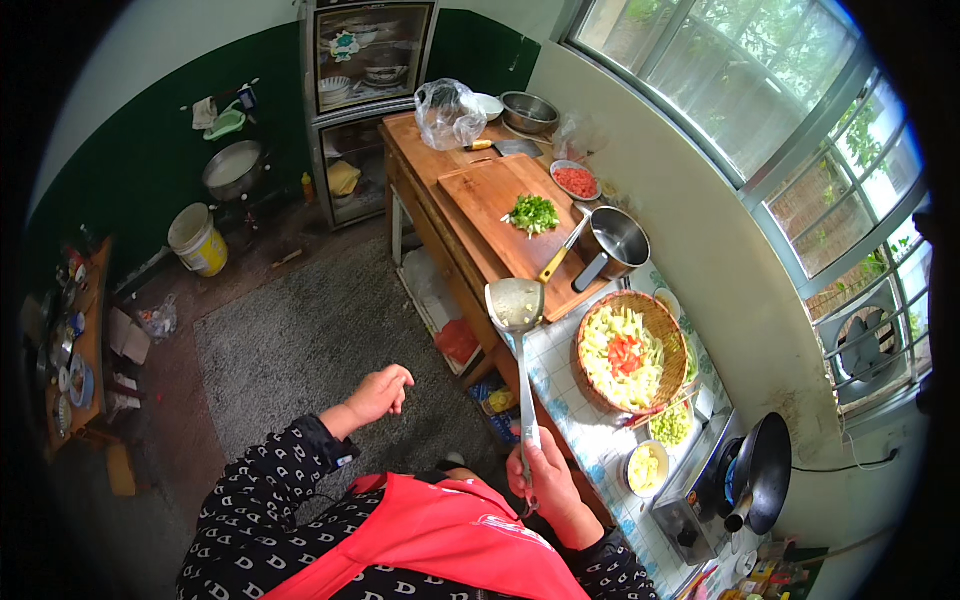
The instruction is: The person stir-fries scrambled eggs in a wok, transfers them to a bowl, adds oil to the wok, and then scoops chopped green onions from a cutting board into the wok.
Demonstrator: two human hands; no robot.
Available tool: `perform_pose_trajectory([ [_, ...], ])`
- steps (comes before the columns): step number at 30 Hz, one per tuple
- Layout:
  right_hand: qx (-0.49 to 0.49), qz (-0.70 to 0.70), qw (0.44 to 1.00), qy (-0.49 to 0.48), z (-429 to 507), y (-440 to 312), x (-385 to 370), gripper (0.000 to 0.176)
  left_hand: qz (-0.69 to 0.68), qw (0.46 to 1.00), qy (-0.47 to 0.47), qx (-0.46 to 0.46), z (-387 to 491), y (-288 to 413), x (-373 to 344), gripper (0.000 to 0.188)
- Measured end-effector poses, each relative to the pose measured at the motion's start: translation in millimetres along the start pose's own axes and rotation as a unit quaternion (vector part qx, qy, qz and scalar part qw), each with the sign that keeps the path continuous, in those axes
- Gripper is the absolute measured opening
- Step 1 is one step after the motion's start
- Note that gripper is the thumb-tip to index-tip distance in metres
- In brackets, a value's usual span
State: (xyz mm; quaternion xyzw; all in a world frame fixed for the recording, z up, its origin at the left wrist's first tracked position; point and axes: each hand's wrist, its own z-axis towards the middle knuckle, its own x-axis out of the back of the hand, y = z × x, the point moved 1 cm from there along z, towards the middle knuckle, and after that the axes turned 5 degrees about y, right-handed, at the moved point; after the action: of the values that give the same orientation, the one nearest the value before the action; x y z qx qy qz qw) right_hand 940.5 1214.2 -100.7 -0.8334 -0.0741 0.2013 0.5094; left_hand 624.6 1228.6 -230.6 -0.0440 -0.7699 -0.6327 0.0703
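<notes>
My right hand (553, 480) grips the handle of a metal wok spatula (516, 306). Its broad blade points away from me, with small pale food bits stuck on it, over the wooden table's edge. Loosely curled and holding nothing visible, my left hand (379, 394) hangs over the grey floor mat. To the right of the spatula stands a woven basket (679, 337) of sliced pale green vegetable topped with red pieces. A black wok (765, 472) sits on a gas stove (686, 525), blue showing beneath it. Nearby are a bowl of yellow food (643, 469) and chopped green pieces (671, 426).
A cutting board (480, 184) bears chopped greens (534, 214). Around it are a saucepan (616, 240), a yellow-handled utensil (555, 264), a cleaver (517, 148) and a plate of red minced food (576, 181). A glass-door cabinet (311, 105) stands beyond; a bucket (196, 240) sits left.
</notes>
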Motion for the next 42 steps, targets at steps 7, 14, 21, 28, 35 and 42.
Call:
perform_pose_trajectory([
  [7, -0.03, 0.066, 0.997, -0.021, 95, -24, 14, 0.024, 0.064, 0.996, 0.01, -0.065, 98, 61, 43, 0.022],
  [14, -0.041, 0.02, 0.999, 0.005, 160, -71, 41, 0.025, 0.121, 0.991, -0.027, -0.047, 210, 126, 60, 0.015],
  [21, -0.096, 0.062, 0.992, 0.048, 188, -103, 50, 0.022, 0.255, 0.935, -0.066, -0.237, 323, 159, 42, 0.026],
  [28, -0.167, 0.077, 0.977, 0.105, 191, -137, 32, 0.024, 0.289, 0.906, -0.161, -0.264, 439, 166, 32, 0.044],
  [35, -0.186, 0.153, 0.955, 0.172, 215, -170, -21, 0.027, 0.356, 0.814, -0.217, -0.406, 511, 177, 15, 0.066],
  [42, -0.14, 0.174, 0.951, 0.215, 252, -161, -55, 0.027, 0.324, 0.8, -0.3, -0.406, 525, 172, -4, 0.071],
])
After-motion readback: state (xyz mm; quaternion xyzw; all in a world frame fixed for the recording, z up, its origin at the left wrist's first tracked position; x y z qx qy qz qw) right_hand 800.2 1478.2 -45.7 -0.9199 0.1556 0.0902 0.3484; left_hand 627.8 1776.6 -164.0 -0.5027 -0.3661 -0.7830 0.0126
